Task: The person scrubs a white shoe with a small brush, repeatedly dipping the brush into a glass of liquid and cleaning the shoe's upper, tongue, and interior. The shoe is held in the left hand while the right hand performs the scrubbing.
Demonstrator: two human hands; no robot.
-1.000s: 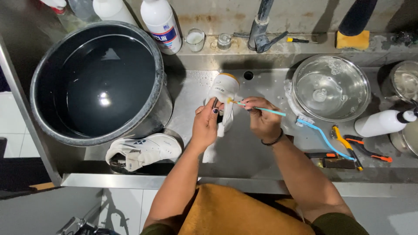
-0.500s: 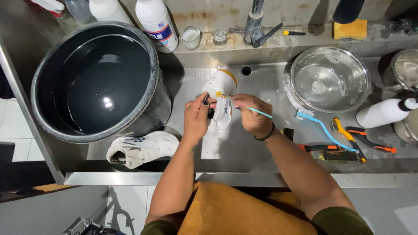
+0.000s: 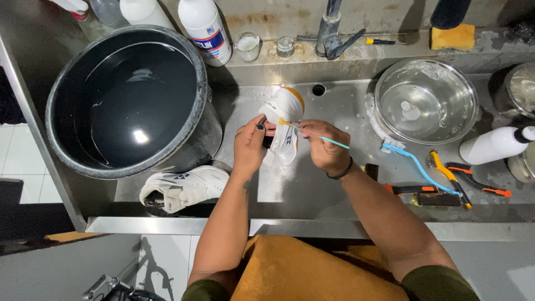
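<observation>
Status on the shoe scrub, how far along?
In hand: left hand holds one white shoe over the sink; right hand works a thin teal brush on it. Left: second shoe lies beside the bucket, untouched. Nothing looks finished yet.

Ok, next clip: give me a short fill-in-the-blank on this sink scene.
1. The left hand holds a white ____ over the sink.
2. The right hand holds a thin ____ brush against it.
3. A second sneaker lies beside the big dark ____ of water.
4. The steel bowl sits to the person's ____.

Missing words: sneaker; light-blue; bucket; right
</observation>
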